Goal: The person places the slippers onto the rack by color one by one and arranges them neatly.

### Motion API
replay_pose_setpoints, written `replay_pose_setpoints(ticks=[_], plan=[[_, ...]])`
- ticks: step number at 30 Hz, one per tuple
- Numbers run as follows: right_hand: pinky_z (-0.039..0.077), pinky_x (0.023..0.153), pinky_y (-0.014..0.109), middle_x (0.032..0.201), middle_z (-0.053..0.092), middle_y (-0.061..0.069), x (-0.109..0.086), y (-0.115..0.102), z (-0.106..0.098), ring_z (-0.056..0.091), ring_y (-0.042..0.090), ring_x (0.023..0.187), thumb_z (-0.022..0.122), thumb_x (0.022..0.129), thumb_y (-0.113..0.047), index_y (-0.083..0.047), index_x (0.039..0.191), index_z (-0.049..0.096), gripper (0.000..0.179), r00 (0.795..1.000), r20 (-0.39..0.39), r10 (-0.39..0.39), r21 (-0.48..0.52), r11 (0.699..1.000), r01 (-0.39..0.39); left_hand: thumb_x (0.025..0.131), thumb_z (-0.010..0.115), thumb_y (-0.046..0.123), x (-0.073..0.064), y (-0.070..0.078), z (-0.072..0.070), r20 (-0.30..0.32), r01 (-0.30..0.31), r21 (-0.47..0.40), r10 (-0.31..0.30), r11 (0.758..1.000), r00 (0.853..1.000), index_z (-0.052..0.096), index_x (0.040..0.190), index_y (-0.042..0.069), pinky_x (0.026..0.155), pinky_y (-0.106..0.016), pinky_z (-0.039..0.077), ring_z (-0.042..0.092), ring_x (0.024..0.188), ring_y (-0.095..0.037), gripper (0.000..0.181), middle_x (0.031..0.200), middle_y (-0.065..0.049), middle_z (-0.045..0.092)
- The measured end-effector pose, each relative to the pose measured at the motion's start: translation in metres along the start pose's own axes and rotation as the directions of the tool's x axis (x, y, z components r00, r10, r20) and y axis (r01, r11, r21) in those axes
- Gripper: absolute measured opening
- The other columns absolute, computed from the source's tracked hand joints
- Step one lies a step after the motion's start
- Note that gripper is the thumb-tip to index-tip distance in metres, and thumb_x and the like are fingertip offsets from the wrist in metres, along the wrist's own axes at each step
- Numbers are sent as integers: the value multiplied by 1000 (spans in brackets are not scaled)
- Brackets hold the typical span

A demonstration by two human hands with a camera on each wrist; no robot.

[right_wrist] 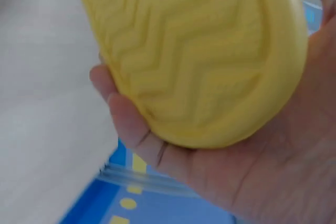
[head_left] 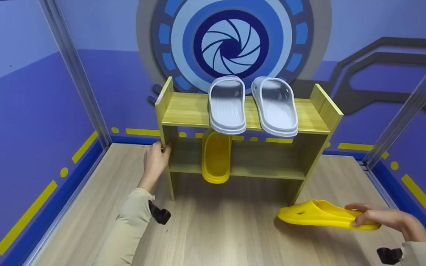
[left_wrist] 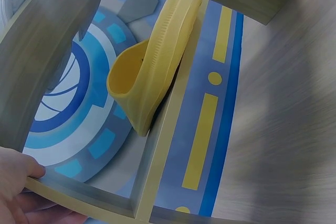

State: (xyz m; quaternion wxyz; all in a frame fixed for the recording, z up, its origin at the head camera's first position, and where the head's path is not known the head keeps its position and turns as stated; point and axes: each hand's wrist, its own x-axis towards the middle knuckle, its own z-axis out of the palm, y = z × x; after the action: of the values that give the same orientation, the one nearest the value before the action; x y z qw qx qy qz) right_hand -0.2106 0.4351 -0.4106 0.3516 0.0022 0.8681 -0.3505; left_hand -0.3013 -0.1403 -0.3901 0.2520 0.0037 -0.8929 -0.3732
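My left hand (head_left: 155, 162) grips the left side panel of a small wooden shoe rack (head_left: 235, 174); in the left wrist view the thumb lies on the panel's inner side. On the rack's middle shelf sits one yellow slipper (head_left: 216, 159), its heel end jutting past the front edge. Two grey slippers (head_left: 228, 107) stand side by side on the top shelf. To the right of the rack my right hand (head_left: 383, 218) holds a second yellow slipper (head_left: 320, 215) by its heel, toe pointing left. Its zigzag-patterned sole (right_wrist: 194, 61) shows in the right wrist view.
The rack stands on a light wood tabletop (head_left: 213, 229) near the back wall (head_left: 109, 88). Metal posts (head_left: 80, 77) rise at the left and right corners. Blue side walls with yellow markings enclose the table.
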Motion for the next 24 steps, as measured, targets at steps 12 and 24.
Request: replay_pose_setpoints(ticks=[12, 24], plan=[[32, 77, 39, 107, 45, 13, 8, -26, 14, 42, 27, 94, 49, 82, -23, 7, 135, 18, 69, 942, 155, -299, 85, 954, 289, 88, 52, 17, 0, -1, 0, 34, 33, -28, -32, 999, 999, 55, 78, -2, 53, -38, 40, 48, 59, -23, 21, 67, -12, 53], [38, 73, 32, 112, 42, 24, -9, -60, 14, 47, 22, 88, 49, 82, -10, 4, 137, 18, 64, 830, 68, -553, 133, 830, 542, 88, 52, 18, 1, 1, 0, 52, 51, -5, -51, 999, 997, 54, 77, -1, 53, -38, 39, 48, 59, -23, 22, 67, -12, 54]])
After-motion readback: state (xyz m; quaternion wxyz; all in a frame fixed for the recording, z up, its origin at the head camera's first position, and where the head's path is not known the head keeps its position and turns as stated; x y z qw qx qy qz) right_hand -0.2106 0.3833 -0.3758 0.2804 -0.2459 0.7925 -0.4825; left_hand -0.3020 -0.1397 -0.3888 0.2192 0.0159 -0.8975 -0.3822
